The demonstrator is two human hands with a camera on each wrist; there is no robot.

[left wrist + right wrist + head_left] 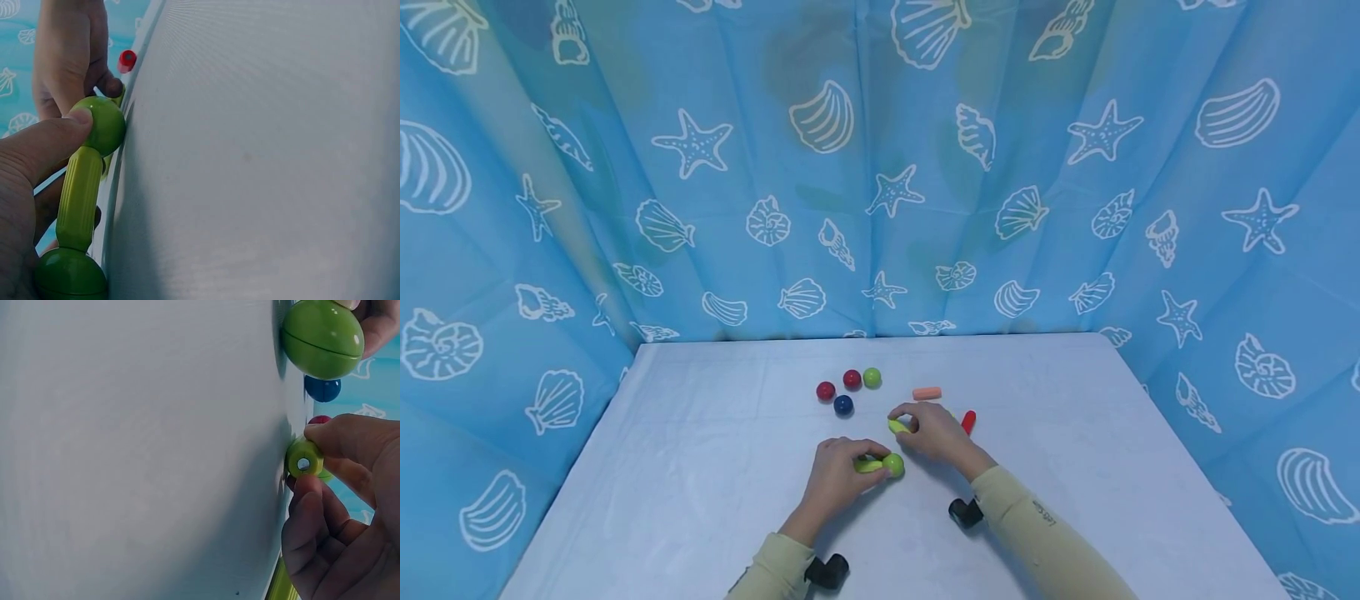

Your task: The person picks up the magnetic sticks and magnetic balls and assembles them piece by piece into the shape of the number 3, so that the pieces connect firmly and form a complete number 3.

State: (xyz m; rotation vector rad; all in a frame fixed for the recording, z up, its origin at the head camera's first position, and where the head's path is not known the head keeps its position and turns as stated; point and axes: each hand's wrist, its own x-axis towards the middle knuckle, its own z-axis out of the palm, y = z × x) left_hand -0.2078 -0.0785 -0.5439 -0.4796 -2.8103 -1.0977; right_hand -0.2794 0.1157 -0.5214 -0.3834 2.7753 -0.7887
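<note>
My left hand (838, 471) grips a yellow-green ribbed rod (78, 200) that has a green ball (107, 128) joined at one end and a second green ball (70, 275) at the other. The thumb presses on the first ball, close over the white table. Just ahead and to the right, my right hand (934, 429) pinches another yellow-green rod (304, 457) between thumb and fingers. A round, shiny silver spot shows in that rod's end. The two held pieces are apart.
Beyond the hands lie two red balls (825, 391), a dark blue ball (843, 406) and a loose green ball (872, 377). An orange rod (927, 392) and a red rod (968, 422) lie near the right hand. Another yellow-green rod (282, 584) is partly hidden behind it.
</note>
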